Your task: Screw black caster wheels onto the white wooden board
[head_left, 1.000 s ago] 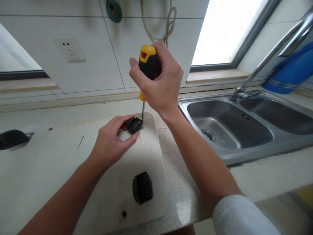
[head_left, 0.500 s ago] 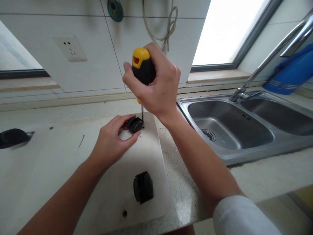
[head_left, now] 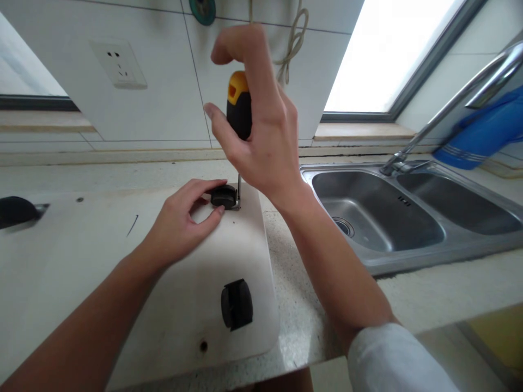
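Note:
My left hand (head_left: 186, 220) pinches a black caster wheel (head_left: 223, 197) between thumb and fingers, near the far right corner of a white board (head_left: 163, 305). Upright beside that caster stands a screwdriver (head_left: 239, 111) with a black and yellow handle. Its shaft goes down to the caster's metal plate; the tip is too small to make out. My right hand (head_left: 265, 130) is around the handle in a loosened grip, index finger raised and thumb out to the side. The other fingers are hidden behind the handle. A second black caster (head_left: 237, 305) sits at the board's near right.
Another black caster (head_left: 18, 211) is at the far left of the board. On the right, a steel double sink (head_left: 371, 261) with a faucet (head_left: 441, 114) is set into the speckled counter (head_left: 294, 305). A blue cloth (head_left: 482, 136) hangs behind it. A socket (head_left: 119, 64) is on the wall.
My right hand's index finger has lifted off the screwdriver handle and the grip has loosened. The held caster has turned, showing its wheel more from the side. The view has shifted slightly.

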Demonstrator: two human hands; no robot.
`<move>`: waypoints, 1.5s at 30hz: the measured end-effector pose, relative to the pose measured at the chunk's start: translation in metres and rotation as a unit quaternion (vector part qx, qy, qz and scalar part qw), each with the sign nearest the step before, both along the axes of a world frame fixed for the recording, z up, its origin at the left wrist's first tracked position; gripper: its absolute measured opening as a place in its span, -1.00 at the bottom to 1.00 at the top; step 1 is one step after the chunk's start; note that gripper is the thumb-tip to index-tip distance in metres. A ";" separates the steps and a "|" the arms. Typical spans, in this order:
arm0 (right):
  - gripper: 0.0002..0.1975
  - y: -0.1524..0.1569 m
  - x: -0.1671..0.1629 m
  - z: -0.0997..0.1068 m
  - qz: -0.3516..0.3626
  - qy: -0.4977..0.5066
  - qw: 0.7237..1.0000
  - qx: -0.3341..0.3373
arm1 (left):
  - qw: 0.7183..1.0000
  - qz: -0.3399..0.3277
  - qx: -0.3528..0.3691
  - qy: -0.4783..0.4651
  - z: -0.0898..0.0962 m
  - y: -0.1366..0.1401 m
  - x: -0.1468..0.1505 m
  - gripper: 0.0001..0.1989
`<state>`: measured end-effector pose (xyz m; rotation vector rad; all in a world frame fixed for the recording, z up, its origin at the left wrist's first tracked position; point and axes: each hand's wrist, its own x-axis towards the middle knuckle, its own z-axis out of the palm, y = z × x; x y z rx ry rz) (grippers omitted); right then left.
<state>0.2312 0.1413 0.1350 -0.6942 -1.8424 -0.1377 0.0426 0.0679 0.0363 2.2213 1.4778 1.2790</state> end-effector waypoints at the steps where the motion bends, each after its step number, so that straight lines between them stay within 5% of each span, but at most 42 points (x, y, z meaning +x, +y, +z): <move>1: -0.73 -0.001 0.002 0.001 0.003 -0.018 1.000 0.005 | 1.000 0.000 0.005 0.002 0.000 0.000 0.000 -0.57; 9: -0.54 -0.029 0.024 0.017 0.057 -0.118 0.991 -0.042 | 0.998 -0.020 -0.051 -0.021 -0.002 0.003 -0.001 -0.57; 13: -0.47 -0.029 0.027 0.011 0.019 -0.119 0.993 -0.017 | 0.999 -0.007 -0.030 0.022 -0.002 0.005 0.000 -0.56; 18: -0.44 -0.026 0.038 0.010 0.102 -0.138 0.984 -0.052 | 0.999 -0.009 -0.022 0.038 -0.002 0.005 0.000 -0.59; 22: -0.44 -0.025 0.041 0.011 0.057 -0.100 0.992 -0.047 | 0.999 0.000 -0.020 0.034 -0.004 0.005 -0.002 -0.57; 26: -0.41 -0.029 0.037 0.013 0.132 -0.102 0.983 -0.071 | 0.999 -0.003 -0.031 0.015 -0.005 0.005 -0.003 -0.52; 31: -0.55 -0.037 0.031 0.015 0.044 -0.083 0.995 -0.033 | 0.999 0.009 -0.053 0.006 -0.004 0.007 -0.005 -0.57; 36: -0.49 -0.034 0.031 0.016 0.137 -0.088 0.986 -0.027 | 0.999 0.012 -0.041 0.019 -0.001 0.008 -0.005 -0.59; 41: -0.54 -0.032 0.031 0.017 0.019 -0.065 0.998 0.012 | 0.998 0.016 -0.058 -0.011 -0.005 0.009 -0.007 -0.55; 45: -0.48 -0.035 0.036 0.023 0.115 -0.118 0.986 -0.023 | 0.998 0.000 -0.062 -0.024 -0.007 0.008 -0.007 -0.59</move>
